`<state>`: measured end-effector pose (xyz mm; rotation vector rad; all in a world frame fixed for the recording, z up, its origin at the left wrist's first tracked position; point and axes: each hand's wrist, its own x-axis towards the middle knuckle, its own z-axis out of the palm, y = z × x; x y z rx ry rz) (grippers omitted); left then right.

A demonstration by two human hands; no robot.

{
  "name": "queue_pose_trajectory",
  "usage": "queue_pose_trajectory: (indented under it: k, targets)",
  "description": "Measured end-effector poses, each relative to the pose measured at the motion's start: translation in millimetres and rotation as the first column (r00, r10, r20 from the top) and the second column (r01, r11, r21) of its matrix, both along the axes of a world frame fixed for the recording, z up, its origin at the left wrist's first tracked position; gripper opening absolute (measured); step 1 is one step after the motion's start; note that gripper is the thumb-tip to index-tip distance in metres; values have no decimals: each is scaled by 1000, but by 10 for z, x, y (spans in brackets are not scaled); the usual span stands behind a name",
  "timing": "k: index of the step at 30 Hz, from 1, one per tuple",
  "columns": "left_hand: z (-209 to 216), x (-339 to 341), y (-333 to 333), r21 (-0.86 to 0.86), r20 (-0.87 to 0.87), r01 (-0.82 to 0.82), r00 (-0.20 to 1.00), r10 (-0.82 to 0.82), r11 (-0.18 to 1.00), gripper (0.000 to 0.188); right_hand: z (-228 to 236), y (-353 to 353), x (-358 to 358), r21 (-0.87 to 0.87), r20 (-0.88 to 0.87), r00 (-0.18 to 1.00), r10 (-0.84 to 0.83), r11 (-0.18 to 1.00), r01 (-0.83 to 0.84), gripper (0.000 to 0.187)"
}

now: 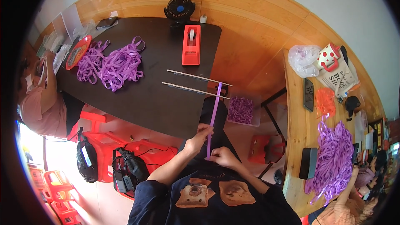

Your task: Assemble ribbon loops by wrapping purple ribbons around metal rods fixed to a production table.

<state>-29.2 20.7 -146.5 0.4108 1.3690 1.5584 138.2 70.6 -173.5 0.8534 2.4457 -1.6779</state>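
A purple ribbon (214,112) runs down from two thin metal rods (196,89) that lie across the dark table's right edge and jut past it. Its upper end meets the rods near their right tips; whether it is looped around them is too small to tell. My left hand (202,136) is closed around the ribbon partway down. Close to my body, my right hand (223,157) pinches the ribbon's lower end between thumb and fingers. Below the rod tips, a clear plastic bin (258,120) holds many short purple ribbon pieces (240,110).
On the dark table (166,108) are a purple ribbon heap (123,66), a red tape dispenser (191,48), a black fan (179,8) and a red plate (79,52). A person sits left. A wooden table (298,133) at right bears another ribbon pile (333,158), a phone (308,94) and another person's hand.
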Motion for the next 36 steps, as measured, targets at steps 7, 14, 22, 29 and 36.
queue_pose_trajectory:
  k: [7,14,22,29,36]
  targets:
    - [84,-32,-79,6,23,30,999,-30,1000,16,601,497,-209,585,-574,790,-217,566,581,20]
    - [112,-10,-100,86,134,103,984,-114,991,15,967,920,-683,890,-447,805,390,99,446,34]
    - [149,-42,-165,119,250,95,960,-122,988,14,885,828,-746,898,-418,780,466,83,432,21]
    - [286,43,-199,217,418,13,902,-105,976,15,979,724,-683,909,-408,788,462,126,397,24]
    - [324,73,-186,298,556,-26,817,-151,954,20,1461,769,-785,834,-551,725,412,257,488,30]
